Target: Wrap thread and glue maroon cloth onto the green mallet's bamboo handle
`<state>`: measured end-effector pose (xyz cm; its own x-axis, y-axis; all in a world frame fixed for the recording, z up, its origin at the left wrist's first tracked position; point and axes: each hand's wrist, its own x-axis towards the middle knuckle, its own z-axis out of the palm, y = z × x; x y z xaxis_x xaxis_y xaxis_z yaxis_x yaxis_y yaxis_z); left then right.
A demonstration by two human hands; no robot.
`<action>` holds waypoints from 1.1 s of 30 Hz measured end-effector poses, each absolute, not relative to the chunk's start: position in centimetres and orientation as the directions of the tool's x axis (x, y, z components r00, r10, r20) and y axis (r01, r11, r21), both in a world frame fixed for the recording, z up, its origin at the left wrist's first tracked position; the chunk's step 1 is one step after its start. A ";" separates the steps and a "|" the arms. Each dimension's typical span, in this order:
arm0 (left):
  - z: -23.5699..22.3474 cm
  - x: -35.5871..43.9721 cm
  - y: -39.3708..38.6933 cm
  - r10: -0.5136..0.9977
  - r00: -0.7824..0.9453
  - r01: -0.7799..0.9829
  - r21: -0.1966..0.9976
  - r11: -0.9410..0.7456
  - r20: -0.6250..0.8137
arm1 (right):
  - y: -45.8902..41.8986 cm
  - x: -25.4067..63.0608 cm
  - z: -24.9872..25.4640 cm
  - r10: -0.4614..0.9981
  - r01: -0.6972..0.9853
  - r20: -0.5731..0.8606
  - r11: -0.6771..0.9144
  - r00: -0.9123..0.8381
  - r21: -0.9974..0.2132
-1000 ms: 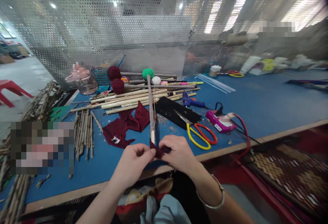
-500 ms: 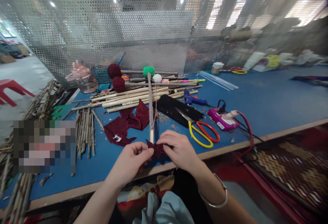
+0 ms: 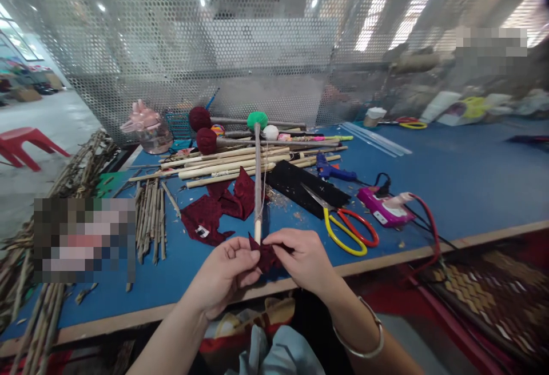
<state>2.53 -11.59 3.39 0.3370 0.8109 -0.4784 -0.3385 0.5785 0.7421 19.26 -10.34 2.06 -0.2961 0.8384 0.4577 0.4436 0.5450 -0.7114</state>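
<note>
A wooden stick (image 3: pixel 258 183), wrapped in grey and bare at its near end, points away from me across the blue table. Its far end meets a green yarn ball (image 3: pixel 257 119). Around the near end lies a piece of dark red fabric (image 3: pixel 269 259). My left hand (image 3: pixel 234 263) pinches the fabric's left side close to the stick's tip. From the right, my right hand (image 3: pixel 298 255) grips the same piece between thumb and fingers. Larger dark red fabric scraps (image 3: pixel 201 218) lie just beyond my left hand. Scissors (image 3: pixel 347 229) with yellow and red handles rest beyond my right hand.
A black cloth strip (image 3: pixel 295 183), a blue glue gun (image 3: pixel 334 169) and a purple power strip (image 3: pixel 384 208) with cords lie to the right. Pale sticks (image 3: pixel 231 163) and dark red yarn balls (image 3: pixel 206 140) are behind. Twigs (image 3: pixel 150 220) lie left; a perforated metal screen (image 3: pixel 274 78) stands at the back.
The whole view has shifted slightly, so the table things appear further right. Both hands stay at the dark red fabric around the stick's near end, with only small finger movement.
</note>
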 end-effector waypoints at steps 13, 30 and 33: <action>3.3 0.7 -11.8 0.889 0.227 -0.153 0.887 0.435 -0.397 | -11.7 18.9 -0.5 0.961 0.401 0.207 0.266 -0.185 -0.877; 1.6 -1.0 -11.4 0.995 -0.100 0.127 0.992 -0.005 0.018 | -11.4 18.6 -0.3 0.975 0.462 0.217 0.211 -0.040 -0.861; 1.2 -1.3 -11.5 0.992 -0.052 0.370 0.925 -0.088 0.116 | -11.5 18.7 -0.5 0.936 0.476 0.333 0.347 -0.117 -0.808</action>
